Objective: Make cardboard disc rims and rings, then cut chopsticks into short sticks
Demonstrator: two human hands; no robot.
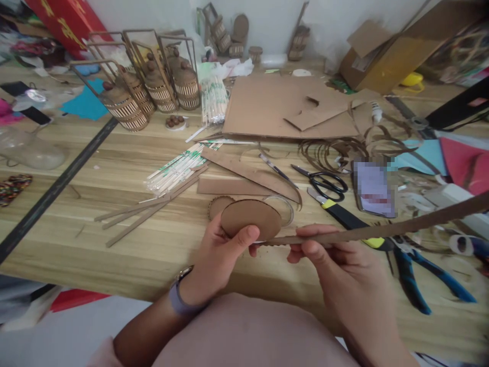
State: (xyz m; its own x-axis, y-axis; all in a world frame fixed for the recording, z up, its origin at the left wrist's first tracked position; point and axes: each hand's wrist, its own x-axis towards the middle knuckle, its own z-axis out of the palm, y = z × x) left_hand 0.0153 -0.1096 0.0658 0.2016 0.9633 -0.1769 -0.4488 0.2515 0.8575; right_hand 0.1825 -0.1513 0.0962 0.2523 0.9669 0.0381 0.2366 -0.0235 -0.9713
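Within left hand (216, 257), disc (250, 215); right hand (346, 270), strip (405, 225)

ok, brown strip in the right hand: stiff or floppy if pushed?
The brown strip probably bends easily: it's narrow, and similar-looking coiled strips lie nearby. Likely not limp, though: it runs nearly straight beyond the right hand.
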